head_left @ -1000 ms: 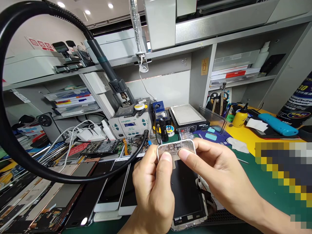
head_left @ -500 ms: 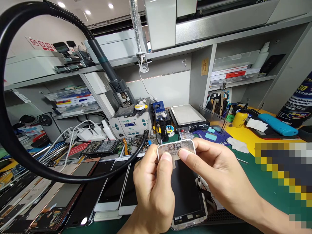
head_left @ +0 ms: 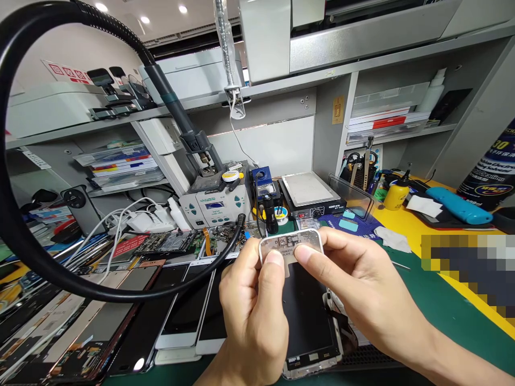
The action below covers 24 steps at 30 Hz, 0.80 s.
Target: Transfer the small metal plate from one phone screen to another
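A phone with a dark panel (head_left: 308, 316) and a pale rounded top edge is held tilted in front of me. A thin metal blade (head_left: 286, 252) with printed lettering lies flat against its top end. My left hand (head_left: 255, 305) is closed on the phone's upper left, its thumb pressing the blade and its fingers around the edge. From the right, my right hand (head_left: 362, 279) closes on the upper right corner, its thumb tip on the blade. Its fingertips behind the phone are hidden. A dark flex strip (head_left: 341, 324) hangs beside the phone's right side.
Several phones and screens (head_left: 183, 305) lie in a row at left under a thick black hose (head_left: 132, 295). Behind stand a grey soldering station (head_left: 215, 206) and a flat heating plate (head_left: 308, 188). A yellow bottle (head_left: 396, 194) and a blue-handled tool (head_left: 458, 205) are at right.
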Each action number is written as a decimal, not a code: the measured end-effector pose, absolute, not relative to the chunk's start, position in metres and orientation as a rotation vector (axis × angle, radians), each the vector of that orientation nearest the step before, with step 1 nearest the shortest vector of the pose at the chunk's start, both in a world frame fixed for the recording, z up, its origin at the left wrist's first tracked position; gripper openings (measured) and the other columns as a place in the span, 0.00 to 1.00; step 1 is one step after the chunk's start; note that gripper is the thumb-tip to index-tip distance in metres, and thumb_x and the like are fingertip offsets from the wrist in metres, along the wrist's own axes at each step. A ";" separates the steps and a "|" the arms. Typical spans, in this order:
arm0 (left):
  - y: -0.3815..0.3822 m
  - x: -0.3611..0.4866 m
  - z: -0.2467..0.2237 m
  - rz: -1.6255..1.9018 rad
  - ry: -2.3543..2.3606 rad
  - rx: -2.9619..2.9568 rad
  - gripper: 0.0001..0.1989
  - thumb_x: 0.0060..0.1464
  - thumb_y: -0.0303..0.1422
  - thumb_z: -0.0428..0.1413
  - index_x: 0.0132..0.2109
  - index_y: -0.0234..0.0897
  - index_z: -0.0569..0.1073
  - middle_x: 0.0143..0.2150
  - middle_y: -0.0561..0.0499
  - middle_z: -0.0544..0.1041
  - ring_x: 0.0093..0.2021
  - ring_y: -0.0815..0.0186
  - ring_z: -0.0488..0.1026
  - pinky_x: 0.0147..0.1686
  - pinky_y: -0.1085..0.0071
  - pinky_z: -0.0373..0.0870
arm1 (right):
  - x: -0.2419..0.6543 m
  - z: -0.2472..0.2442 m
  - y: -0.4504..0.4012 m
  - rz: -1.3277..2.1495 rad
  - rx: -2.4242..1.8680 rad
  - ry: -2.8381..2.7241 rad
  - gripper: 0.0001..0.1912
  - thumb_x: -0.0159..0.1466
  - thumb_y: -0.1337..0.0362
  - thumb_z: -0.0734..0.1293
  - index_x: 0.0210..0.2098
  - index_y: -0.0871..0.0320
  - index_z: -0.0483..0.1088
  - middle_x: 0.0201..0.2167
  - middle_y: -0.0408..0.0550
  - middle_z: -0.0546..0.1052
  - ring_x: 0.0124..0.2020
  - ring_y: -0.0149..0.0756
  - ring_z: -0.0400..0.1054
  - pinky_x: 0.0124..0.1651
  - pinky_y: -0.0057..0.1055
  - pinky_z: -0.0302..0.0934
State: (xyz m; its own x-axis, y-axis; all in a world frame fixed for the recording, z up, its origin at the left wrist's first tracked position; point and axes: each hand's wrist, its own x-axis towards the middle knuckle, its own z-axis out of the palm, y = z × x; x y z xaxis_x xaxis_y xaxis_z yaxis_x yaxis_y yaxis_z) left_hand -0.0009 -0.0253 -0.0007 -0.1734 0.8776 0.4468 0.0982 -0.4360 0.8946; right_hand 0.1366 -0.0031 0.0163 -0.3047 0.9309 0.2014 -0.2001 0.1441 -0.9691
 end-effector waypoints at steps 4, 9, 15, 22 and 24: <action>-0.026 -0.002 -0.001 1.678 1.144 1.502 0.17 0.70 0.35 0.48 0.29 0.40 0.58 0.24 0.58 0.56 0.25 0.69 0.51 0.24 0.67 0.49 | 0.136 0.017 -0.003 1.401 -0.781 -1.375 0.14 0.67 0.55 0.69 0.29 0.55 0.68 0.27 0.42 0.69 0.33 0.35 0.65 0.46 0.33 0.67; -0.026 -0.002 -0.001 1.691 1.146 1.519 0.17 0.70 0.34 0.47 0.29 0.40 0.58 0.25 0.57 0.56 0.25 0.69 0.51 0.24 0.67 0.49 | 0.136 0.016 -0.002 1.402 -0.782 -1.371 0.15 0.67 0.55 0.69 0.29 0.55 0.68 0.28 0.43 0.70 0.36 0.38 0.69 0.45 0.33 0.68; -0.025 -0.002 0.000 1.687 1.153 1.539 0.18 0.70 0.34 0.47 0.29 0.40 0.57 0.24 0.58 0.55 0.25 0.69 0.50 0.24 0.67 0.49 | 0.134 0.016 -0.001 1.390 -0.772 -1.379 0.15 0.67 0.55 0.69 0.28 0.55 0.68 0.27 0.44 0.72 0.34 0.37 0.68 0.45 0.34 0.68; -0.025 -0.002 0.000 1.680 1.138 1.514 0.18 0.70 0.34 0.47 0.29 0.40 0.57 0.24 0.58 0.55 0.25 0.69 0.50 0.24 0.67 0.48 | 0.135 0.016 -0.003 1.399 -0.793 -1.371 0.16 0.67 0.55 0.69 0.27 0.56 0.65 0.28 0.43 0.70 0.36 0.39 0.69 0.42 0.34 0.68; -0.025 -0.002 0.000 1.689 1.132 1.497 0.17 0.70 0.33 0.47 0.29 0.40 0.57 0.24 0.58 0.55 0.25 0.69 0.50 0.24 0.67 0.49 | 0.135 0.016 -0.003 1.406 -0.793 -1.368 0.16 0.67 0.54 0.69 0.28 0.56 0.66 0.27 0.43 0.70 0.36 0.38 0.69 0.42 0.34 0.68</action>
State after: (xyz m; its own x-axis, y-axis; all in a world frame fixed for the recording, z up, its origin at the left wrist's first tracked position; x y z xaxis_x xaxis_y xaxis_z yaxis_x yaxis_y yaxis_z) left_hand -0.0018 -0.0252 -0.0005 -0.1776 0.8693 0.4612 0.0963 -0.4511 0.8873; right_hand 0.1349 -0.0026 0.0162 -0.3052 0.9361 0.1750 -0.2005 0.1165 -0.9728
